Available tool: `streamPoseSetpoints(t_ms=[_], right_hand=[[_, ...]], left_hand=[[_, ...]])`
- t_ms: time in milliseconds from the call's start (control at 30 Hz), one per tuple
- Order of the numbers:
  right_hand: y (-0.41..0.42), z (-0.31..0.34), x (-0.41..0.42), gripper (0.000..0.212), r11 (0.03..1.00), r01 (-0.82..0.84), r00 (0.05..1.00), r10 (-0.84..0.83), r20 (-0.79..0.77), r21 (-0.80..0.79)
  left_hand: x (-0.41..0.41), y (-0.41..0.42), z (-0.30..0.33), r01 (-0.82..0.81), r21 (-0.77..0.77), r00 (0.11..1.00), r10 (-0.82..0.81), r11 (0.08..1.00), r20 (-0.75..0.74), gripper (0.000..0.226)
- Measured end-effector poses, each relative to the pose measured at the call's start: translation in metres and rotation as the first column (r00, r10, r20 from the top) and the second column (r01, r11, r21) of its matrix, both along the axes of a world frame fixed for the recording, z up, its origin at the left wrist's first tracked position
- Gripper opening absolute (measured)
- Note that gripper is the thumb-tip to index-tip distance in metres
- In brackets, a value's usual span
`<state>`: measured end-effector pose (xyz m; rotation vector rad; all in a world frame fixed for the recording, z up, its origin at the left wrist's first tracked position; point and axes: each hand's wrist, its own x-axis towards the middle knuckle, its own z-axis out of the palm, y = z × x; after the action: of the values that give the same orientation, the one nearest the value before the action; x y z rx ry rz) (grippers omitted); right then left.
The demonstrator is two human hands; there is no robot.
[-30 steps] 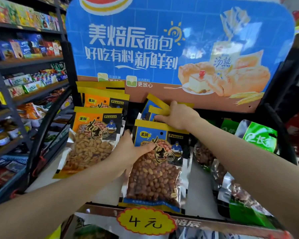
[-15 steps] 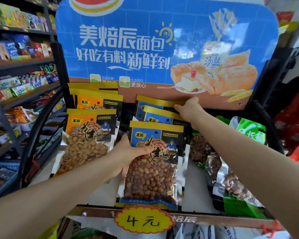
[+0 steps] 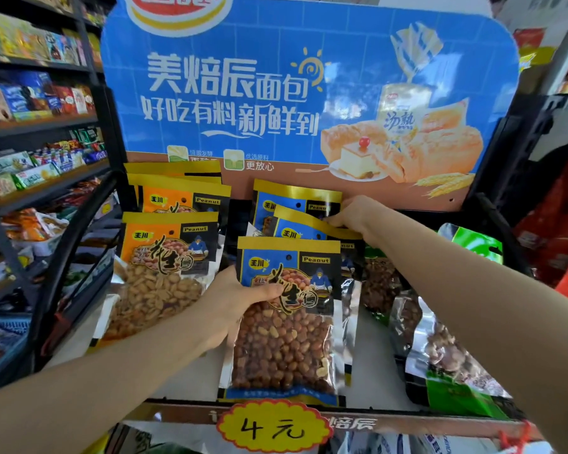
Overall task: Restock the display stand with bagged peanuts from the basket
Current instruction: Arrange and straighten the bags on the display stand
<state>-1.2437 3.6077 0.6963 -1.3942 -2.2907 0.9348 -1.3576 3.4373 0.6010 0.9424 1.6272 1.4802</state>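
You're mid-restock: your left hand (image 3: 233,303) grips the front blue peanut bag (image 3: 286,319), your right hand (image 3: 354,214) pinches the bag behind (image 3: 304,226) at 12 o'clock, and the basket is unseen.

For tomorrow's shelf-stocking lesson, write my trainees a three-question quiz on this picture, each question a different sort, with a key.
1. True or false: the left hand grips the front blue peanut bag at its left edge.
2. Multiple choice: the right hand touches A) the orange peanut bags, B) the green bags, C) the blue bags behind the front one.
3. Fill in: the yellow price tag on the stand's front rail reads ___ yuan.

Key: 1 true; 2 C; 3 four (4).
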Motion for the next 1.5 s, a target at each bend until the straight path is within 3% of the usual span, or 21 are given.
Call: streamPoseSetpoints(t_ms=[100, 200, 367, 467, 533, 667, 767, 933, 1000, 1200, 1267, 1367, 1433, 1500], right_hand=[[-0.001, 0.000, -0.002, 0.030, 0.997, -0.057, 0.978, 0.067, -0.196, 0.056], [-0.003, 0.014, -0.005, 0.026, 0.978, -0.156, 0.895, 0.200, -0.400, 0.140], [0.003, 0.024, -0.004, 0.021, 0.973, -0.020, 0.841, 0.139, -0.523, 0.228], [0.007, 0.018, 0.001, 0.018, 0.934, 0.078, 0.929, 0.059, -0.365, 0.350], [0.002, 0.020, 0.005, 0.031, 0.892, 0.054, 0.978, 0.044, -0.205, 0.449], [0.000, 0.016, 0.019, 0.047, 0.890, -0.010, 1.000, 0.007, 0.009, 0.455], [0.003, 0.008, 0.023, 0.040, 0.947, -0.101, 0.995, 0.089, 0.053, 0.304], [-0.003, 0.000, 0.013, 0.025, 0.895, -0.112, 0.992, 0.124, -0.001, 0.431], [-0.005, -0.002, 0.008, 0.019, 0.873, -0.167, 0.986, 0.156, 0.061, 0.459], [0.001, 0.002, 0.007, 0.020, 0.809, -0.197, 0.975, 0.104, 0.194, 0.553], [-0.003, 0.001, 0.006, 0.019, 0.761, -0.244, 0.968, 0.149, 0.204, 0.602], [-0.010, -0.005, -0.004, 0.027, 0.576, -0.329, 0.944, 0.227, 0.240, 0.748], [-0.011, -0.008, -0.012, 0.037, 0.496, -0.328, 0.944, 0.202, 0.261, 0.804], [-0.011, -0.008, -0.017, 0.038, 0.488, -0.321, 0.947, 0.162, 0.277, 0.812]], left_hand=[[0.000, 0.000, 0.002, -0.048, 0.054, 0.998, 0.050, 0.997, -0.036, 0.044], [-0.004, 0.006, 0.009, -0.111, 0.127, 0.983, 0.128, 0.986, -0.132, 0.047], [-0.011, 0.030, 0.021, -0.161, 0.132, 0.946, 0.191, 0.978, -0.263, 0.043], [-0.013, 0.043, 0.014, -0.196, 0.030, 0.951, 0.197, 0.980, -0.239, 0.068], [-0.011, 0.040, 0.007, -0.213, -0.018, 0.935, 0.198, 0.977, -0.295, 0.082], [-0.005, 0.022, -0.005, -0.196, -0.041, 0.912, 0.167, 0.980, -0.374, 0.050], [-0.004, 0.019, -0.012, -0.220, -0.066, 0.919, 0.184, 0.973, -0.350, 0.034], [0.002, 0.028, -0.016, -0.276, 0.009, 0.938, 0.271, 0.961, -0.217, 0.016], [0.010, 0.032, -0.018, -0.333, 0.021, 0.932, 0.332, 0.943, -0.146, 0.013], [0.021, 0.041, -0.016, -0.409, 0.057, 0.890, 0.412, 0.911, -0.196, 0.008], [0.020, 0.045, -0.013, -0.416, 0.081, 0.904, 0.421, 0.906, -0.076, 0.015], [0.017, 0.049, -0.009, -0.393, 0.100, 0.919, 0.386, 0.914, 0.076, 0.044], [0.014, 0.050, -0.009, -0.374, 0.081, 0.927, 0.369, 0.924, 0.073, 0.040], [0.011, 0.052, -0.009, -0.375, 0.069, 0.925, 0.370, 0.924, 0.083, 0.025]])
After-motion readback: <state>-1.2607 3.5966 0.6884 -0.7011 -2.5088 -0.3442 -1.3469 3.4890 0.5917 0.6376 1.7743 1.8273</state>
